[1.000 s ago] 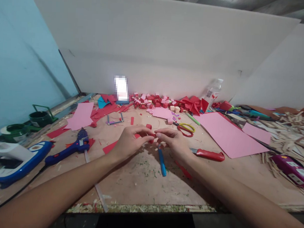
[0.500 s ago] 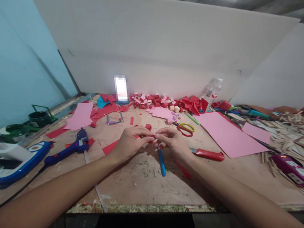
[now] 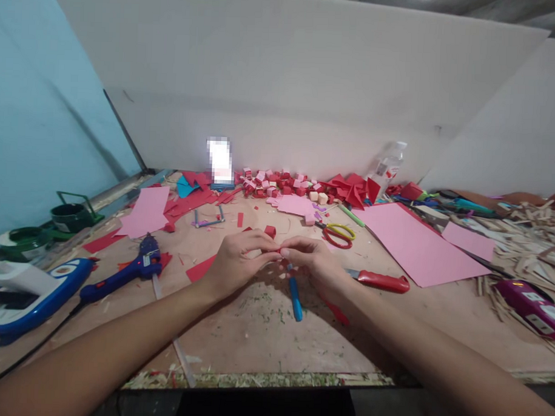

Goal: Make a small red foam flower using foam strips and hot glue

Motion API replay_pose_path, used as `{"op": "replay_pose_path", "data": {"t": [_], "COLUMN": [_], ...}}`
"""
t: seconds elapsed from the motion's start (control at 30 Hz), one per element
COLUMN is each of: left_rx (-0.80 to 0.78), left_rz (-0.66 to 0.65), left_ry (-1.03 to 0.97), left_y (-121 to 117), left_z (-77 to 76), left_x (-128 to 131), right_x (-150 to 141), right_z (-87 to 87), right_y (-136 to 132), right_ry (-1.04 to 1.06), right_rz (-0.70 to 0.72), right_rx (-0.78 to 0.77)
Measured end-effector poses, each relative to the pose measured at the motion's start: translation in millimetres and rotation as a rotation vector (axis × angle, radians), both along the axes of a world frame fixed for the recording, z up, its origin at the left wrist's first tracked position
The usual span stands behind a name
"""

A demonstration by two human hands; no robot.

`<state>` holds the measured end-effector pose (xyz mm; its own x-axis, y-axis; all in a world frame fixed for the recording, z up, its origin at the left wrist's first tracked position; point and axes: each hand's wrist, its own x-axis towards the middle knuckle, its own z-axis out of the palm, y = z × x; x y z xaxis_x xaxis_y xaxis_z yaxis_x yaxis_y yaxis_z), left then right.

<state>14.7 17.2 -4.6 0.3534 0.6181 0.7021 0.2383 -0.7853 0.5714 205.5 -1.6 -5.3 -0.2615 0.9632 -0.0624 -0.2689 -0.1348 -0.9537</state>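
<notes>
My left hand and my right hand meet fingertip to fingertip at the middle of the wooden table. Both pinch a small red paper piece between thumbs and forefingers. A blue pen-like tool lies on the table just under my right hand, its top end tucked beneath the palm. A small red cube sits just beyond my left fingers. A red paper scrap lies beside my left wrist.
A blue glue gun lies at the left, a red-handled knife and scissors at the right. Pink sheets, a pile of small red and pink cubes, a bottle and wood sticks ring the table.
Both hands stay together at the table's middle; the fingers have shifted slightly on the red piece. Nothing else has moved.
</notes>
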Motion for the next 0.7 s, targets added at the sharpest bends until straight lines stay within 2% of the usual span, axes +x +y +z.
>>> {"op": "replay_pose_path", "data": {"t": [0.17, 0.4, 0.57, 0.63, 0.7], "left_rx": [0.053, 0.011, 0.019, 0.006, -0.007], "left_rz": [-0.006, 0.059, 0.045, 0.069, 0.146], "left_ry": [0.036, 0.050, 0.072, 0.062, 0.018], "left_y": [-2.3, -3.4, -4.8, -6.3, -8.6], "left_z": [3.3, 9.4, 8.3, 11.9, 22.3], "left_x": [-0.4, -1.3, 0.5, 0.6, -1.9], "right_x": [2.8, 6.1, 5.6, 6.3, 7.9], "right_z": [4.4, 5.4, 4.5, 5.3, 6.7], "right_y": [3.1, 7.3, 7.2, 7.8, 9.4], "right_ry": [0.008, -0.073, -0.082, -0.078, -0.063], "right_rz": [0.000, -0.053, -0.026, -0.055, -0.097], "right_rx": [0.020, 0.042, 0.060, 0.061, 0.054]}}
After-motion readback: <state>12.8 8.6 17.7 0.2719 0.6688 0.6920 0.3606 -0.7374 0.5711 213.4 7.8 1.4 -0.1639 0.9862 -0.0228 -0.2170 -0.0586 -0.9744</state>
